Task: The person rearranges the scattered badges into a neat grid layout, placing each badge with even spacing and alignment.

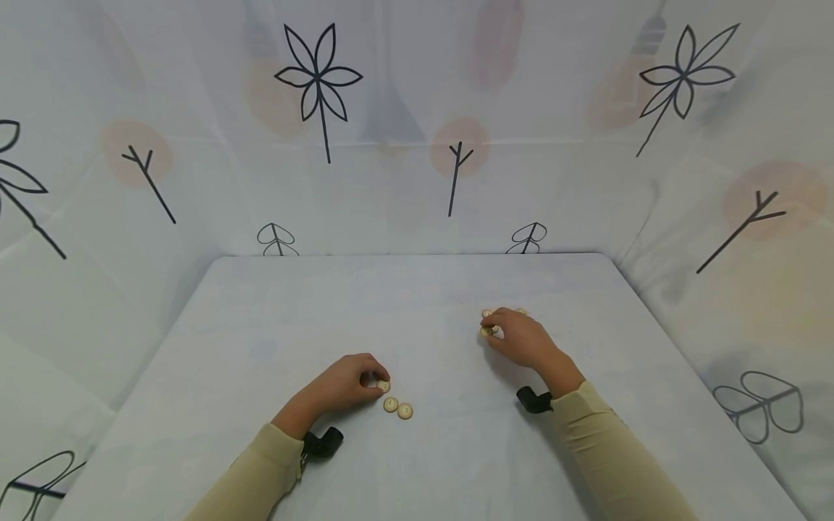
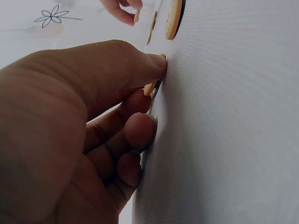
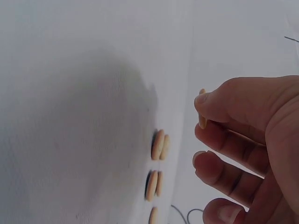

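Observation:
My left hand [image 1: 345,381] is low over the table, thumb and index finger pinching a round, cream-coloured button [image 1: 384,386] at the cloth. In the left wrist view the thumb covers most of that button [image 2: 149,89]. Close by lie two more buttons, one [image 1: 390,404] nearer the hand and the other [image 1: 405,411] just right of it. Farther back on the right, my right hand [image 1: 521,340] pinches another button [image 1: 486,331]. The right wrist view shows this button [image 3: 202,116] edge-on, held off the table between thumb and index finger.
Several buttons [image 3: 158,145] lie on the table past my right hand, partly hidden by it in the head view. The white-covered table [image 1: 365,304] meets a pale cloth backdrop [image 1: 391,195] with plant drawings. A dark wrist device [image 1: 323,443] sits at my left cuff.

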The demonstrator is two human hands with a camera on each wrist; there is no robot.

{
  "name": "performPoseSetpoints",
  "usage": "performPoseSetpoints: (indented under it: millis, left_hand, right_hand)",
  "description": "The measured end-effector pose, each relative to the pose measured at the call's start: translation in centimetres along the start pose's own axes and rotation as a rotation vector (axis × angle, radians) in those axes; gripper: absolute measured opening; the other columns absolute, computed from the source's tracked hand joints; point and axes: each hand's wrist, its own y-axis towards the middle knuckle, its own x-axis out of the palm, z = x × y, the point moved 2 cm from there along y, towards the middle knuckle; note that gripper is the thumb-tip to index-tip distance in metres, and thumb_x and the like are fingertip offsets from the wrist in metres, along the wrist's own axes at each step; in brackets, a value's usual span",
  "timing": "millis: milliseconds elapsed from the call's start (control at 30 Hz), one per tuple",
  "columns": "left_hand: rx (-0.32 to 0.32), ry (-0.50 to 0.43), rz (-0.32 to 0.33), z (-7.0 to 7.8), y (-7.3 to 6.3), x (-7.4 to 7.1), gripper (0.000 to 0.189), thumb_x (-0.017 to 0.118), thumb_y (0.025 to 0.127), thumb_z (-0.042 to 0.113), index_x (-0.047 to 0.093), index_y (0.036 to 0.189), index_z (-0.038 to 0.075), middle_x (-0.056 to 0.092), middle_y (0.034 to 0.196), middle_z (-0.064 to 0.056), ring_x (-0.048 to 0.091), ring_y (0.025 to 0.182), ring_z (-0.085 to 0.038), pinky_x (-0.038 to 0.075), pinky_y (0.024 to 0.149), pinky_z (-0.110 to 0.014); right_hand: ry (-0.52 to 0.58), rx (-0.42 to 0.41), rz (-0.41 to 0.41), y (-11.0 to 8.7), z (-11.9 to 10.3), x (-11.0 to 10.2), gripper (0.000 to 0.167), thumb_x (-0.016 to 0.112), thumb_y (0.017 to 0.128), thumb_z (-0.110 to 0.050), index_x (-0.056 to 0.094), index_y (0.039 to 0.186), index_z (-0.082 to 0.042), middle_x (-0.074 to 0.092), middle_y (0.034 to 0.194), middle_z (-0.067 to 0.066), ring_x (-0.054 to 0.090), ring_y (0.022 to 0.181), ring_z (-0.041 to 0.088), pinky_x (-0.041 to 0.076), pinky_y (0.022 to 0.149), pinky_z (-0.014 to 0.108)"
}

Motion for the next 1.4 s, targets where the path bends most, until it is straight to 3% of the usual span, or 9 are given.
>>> performPoseSetpoints:
  millis: [200,433,800,1100,1400]
  left_hand:
    - [-0.002,0.0,-0.003,0.1,0.0,-0.1,0.016,0.07,0.089,0.027,0.071,0.104,0.024,0.059,0.091,0.017,0.05,0.076,-0.003,0.044,0.069,-0.023]
    - [-0.004,-0.003,-0.009,0.4,-0.1,-0.3,0.016,0.07,0.089,0.027,0.071,0.104,0.023,0.059,0.091,0.016,0.05,0.077,-0.003,0.044,0.07,-0.023]
    - [0.012,-0.021,-0.014,0.1,-0.1,-0.3,0.015,0.07,0.089,0.026,0.071,0.104,0.024,0.058,0.091,0.017,0.05,0.077,-0.003,0.045,0.071,-0.023]
    - [0.021,-0.017,-0.011,0.1,-0.1,-0.3,0.015,0.07,0.089,0.025,0.071,0.104,0.024,0.058,0.092,0.017,0.05,0.077,-0.003,0.045,0.071,-0.022]
    - [0.018,-0.021,-0.012,0.1,-0.1,-0.3,0.016,0.07,0.089,0.025,0.071,0.104,0.023,0.059,0.093,0.016,0.05,0.077,-0.003,0.045,0.071,-0.023]
  right_hand:
    - [0.004,0.026,0.009,0.0,0.8,-0.4,0.023,0.066,0.091,-0.019,0.07,0.112,-0.011,0.066,0.117,0.008,0.062,0.105,0.029,0.05,0.085,0.049]
    - [0.032,0.066,0.015,-0.1,1.6,-0.6,0.03,0.064,0.092,-0.017,0.066,0.121,-0.009,0.063,0.124,0.013,0.058,0.117,0.037,0.046,0.093,0.054]
    - [0.018,0.108,0.028,-0.5,2.6,-1.0,0.031,0.065,0.092,-0.015,0.066,0.121,-0.007,0.064,0.12,0.013,0.059,0.114,0.036,0.047,0.092,0.053]
    - [0.053,0.171,0.015,-0.4,3.8,-0.8,0.032,0.062,0.095,-0.022,0.065,0.123,-0.008,0.062,0.125,0.015,0.054,0.121,0.04,0.044,0.096,0.056]
    - [0.037,0.209,-0.001,-0.3,5.1,-0.5,0.032,0.062,0.094,-0.017,0.064,0.123,-0.005,0.062,0.123,0.016,0.056,0.118,0.039,0.045,0.095,0.055]
